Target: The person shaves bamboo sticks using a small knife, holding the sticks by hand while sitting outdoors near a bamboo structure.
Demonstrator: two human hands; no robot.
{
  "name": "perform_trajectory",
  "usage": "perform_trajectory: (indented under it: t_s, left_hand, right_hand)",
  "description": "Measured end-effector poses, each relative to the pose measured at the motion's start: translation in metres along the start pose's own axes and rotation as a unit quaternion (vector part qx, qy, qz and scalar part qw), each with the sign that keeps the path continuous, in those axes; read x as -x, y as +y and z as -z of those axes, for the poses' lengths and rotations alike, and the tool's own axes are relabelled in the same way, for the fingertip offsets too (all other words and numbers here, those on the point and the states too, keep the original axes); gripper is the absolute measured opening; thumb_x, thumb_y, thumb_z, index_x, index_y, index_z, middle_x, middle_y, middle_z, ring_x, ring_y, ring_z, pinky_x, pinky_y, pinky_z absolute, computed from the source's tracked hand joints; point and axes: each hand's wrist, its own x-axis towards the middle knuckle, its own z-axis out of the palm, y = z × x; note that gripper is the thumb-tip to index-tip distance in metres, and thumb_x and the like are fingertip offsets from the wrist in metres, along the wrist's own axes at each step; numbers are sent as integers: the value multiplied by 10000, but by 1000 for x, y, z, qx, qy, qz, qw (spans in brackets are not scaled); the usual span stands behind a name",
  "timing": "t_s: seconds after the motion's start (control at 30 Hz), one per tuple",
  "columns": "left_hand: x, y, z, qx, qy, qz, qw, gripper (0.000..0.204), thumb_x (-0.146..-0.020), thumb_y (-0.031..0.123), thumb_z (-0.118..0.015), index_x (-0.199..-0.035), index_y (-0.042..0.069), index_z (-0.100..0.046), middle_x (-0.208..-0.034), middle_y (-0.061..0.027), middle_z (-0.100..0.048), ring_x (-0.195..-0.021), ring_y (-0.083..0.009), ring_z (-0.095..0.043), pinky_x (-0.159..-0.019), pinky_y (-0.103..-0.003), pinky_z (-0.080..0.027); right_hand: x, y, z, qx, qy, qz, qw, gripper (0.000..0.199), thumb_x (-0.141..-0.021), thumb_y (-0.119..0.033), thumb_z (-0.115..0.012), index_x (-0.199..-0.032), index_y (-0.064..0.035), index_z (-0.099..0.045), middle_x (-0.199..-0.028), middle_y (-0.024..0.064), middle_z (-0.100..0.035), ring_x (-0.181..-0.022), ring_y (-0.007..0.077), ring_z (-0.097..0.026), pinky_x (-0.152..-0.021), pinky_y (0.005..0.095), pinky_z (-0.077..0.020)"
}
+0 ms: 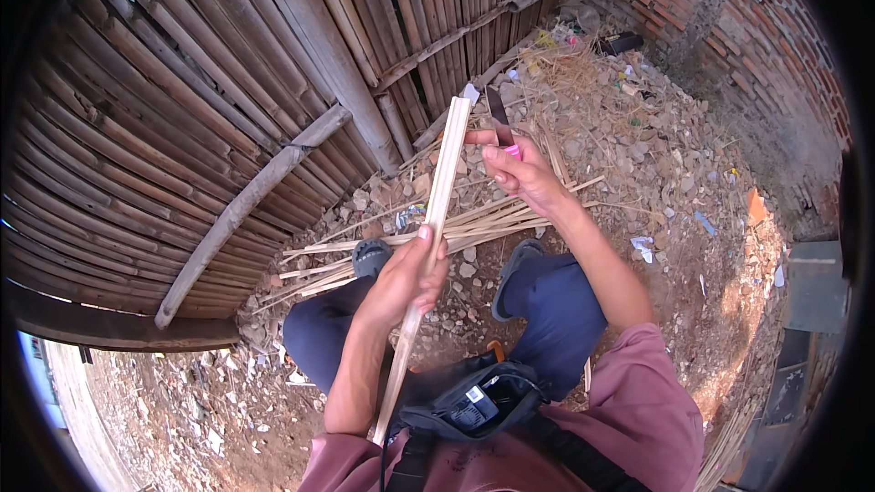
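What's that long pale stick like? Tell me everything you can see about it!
The pale stick is long, straight and narrow, and looks like wood or bamboo. Lines run lengthwise along its upper part. It slants, its top leaning slightly right and its lower end near the shirt. The left grip is wrapped around it near the middle. Whether the right grip's finger touches it is unclear.

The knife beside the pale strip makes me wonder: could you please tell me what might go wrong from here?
The knife has a bare blade rising from the ungloved right hand, so a slip might cut a finger. The left hand grips the pale strip with bare skin, so a splinter seems possible. Loose strips lie on the ground by the shoes, so a step could slide on them.
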Motion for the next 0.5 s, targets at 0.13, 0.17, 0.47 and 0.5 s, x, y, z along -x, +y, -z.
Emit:
perform_trajectory:
  t_s: [0.13,0.17,0.47,0.5]
  left_hand:
    - [-2,-4,-1,6,-29,20,999,541,-1142,593,-283,-962,112,-454,-606,56,-319,-419,-69,-319,-386,-244,-350]
    - [-3,-5,-1,3,-35,25,999,550,-1141,598,-274,-950,114,-452,-601,57,-314,-418,-72,-321,-388,-247,-360]
    - [-5,-10,0,33,-72,19,997,561,-1142,592,-271,-884,121,-435,-568,32,-373,-410,-98,-378,-406,-266,-419]
    - [-6,-11,-1,27,-62,10,998,549,-1145,581,-285,-889,120,-437,-565,32,-371,-410,-99,-380,-407,-267,-423]
  right_hand:
    - [1,6,-17,4,13,-7,1000,551,-1011,-291,-747,-1452,-13,-570,-746,-89,-501,-600,-13,-427,-486,168,-282]
    - [1,8,-17,-3,6,-9,1000,542,-1008,-287,-752,-1442,-11,-580,-751,-88,-506,-596,-12,-421,-486,169,-281]
    - [3,12,-18,-37,-9,-7,999,500,-1006,-276,-760,-1391,4,-608,-752,-87,-550,-547,-3,-359,-484,210,-236]
    - [3,13,-21,-35,0,-1,999,450,-1007,-282,-759,-1353,-18,-643,-732,-102,-537,-540,-8,-357,-485,213,-225]
